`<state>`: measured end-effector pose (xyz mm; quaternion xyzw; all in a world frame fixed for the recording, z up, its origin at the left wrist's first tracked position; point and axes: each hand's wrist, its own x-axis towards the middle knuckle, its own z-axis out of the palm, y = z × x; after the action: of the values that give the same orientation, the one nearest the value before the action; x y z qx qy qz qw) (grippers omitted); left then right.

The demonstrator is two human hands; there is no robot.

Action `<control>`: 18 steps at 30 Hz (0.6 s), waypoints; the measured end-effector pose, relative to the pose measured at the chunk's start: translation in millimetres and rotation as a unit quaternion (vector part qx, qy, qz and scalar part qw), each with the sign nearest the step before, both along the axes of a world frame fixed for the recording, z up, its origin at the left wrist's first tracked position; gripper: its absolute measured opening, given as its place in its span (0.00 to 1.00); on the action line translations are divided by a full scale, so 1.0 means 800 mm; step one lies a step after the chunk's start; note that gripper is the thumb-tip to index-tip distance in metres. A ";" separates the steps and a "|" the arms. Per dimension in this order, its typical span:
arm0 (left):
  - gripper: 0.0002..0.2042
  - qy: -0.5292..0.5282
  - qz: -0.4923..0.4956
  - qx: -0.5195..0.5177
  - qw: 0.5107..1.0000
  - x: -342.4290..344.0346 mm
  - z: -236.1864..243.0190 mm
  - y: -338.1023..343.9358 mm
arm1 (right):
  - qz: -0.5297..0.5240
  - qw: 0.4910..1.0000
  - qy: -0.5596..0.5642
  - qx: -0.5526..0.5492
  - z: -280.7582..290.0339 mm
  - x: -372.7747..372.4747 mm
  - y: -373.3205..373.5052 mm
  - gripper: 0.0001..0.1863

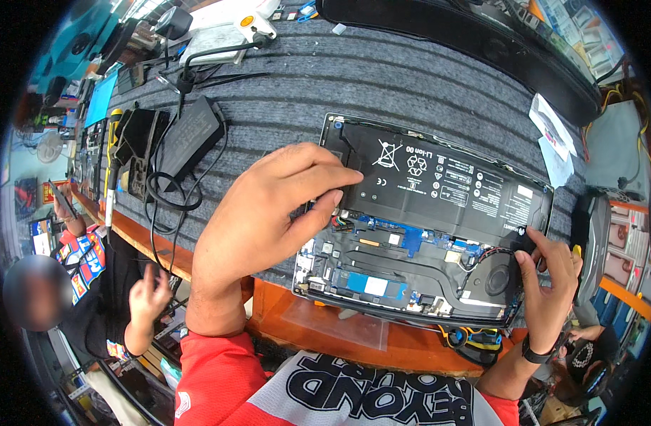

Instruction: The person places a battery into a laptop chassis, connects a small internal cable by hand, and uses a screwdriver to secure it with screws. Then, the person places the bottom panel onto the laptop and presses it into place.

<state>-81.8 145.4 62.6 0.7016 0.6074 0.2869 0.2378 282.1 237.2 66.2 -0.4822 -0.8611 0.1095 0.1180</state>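
Note:
An opened laptop (439, 284) lies on the grey ribbed mat with its inner parts bare. Its wide black battery (439, 181) fills the far half; a blue circuit board (410, 240) and a round fan (496, 279) lie nearer to me. My left hand (268, 202) is closed at the battery's left end, index fingertip on its top and thumb just below. At the lower right corner of the battery, my right hand (551, 273) pinches with thumb and index finger. What lies under the fingers of both hands is hidden.
A black power adapter (190, 142) with a looped cable lies to the left, near a yellow-handled screwdriver (114, 135). A long black case (467, 50) stands at the back. White paper (552, 128) lies at the right. Another person's hand (149, 295) shows at the lower left.

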 end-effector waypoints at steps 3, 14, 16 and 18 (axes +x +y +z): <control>0.18 0.053 -0.059 0.029 0.996 -0.003 0.001 0.003 | -0.009 1.000 0.004 0.007 0.002 0.000 0.000 0.13; 0.23 0.132 -0.085 -0.014 0.987 0.012 0.002 0.010 | 0.029 0.999 -0.009 0.010 0.007 0.025 0.013 0.23; 0.24 0.136 -0.082 -0.018 0.987 0.017 0.005 0.012 | 0.035 0.999 -0.005 0.020 0.007 0.028 0.011 0.25; 0.22 0.147 -0.070 -0.009 0.987 0.021 0.006 0.008 | 0.043 0.999 -0.001 0.011 0.005 0.032 0.016 0.25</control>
<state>-65.3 151.4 67.5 0.7749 0.5874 0.1580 0.1716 308.0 249.6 70.1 -0.4431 -0.8825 0.1048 0.1179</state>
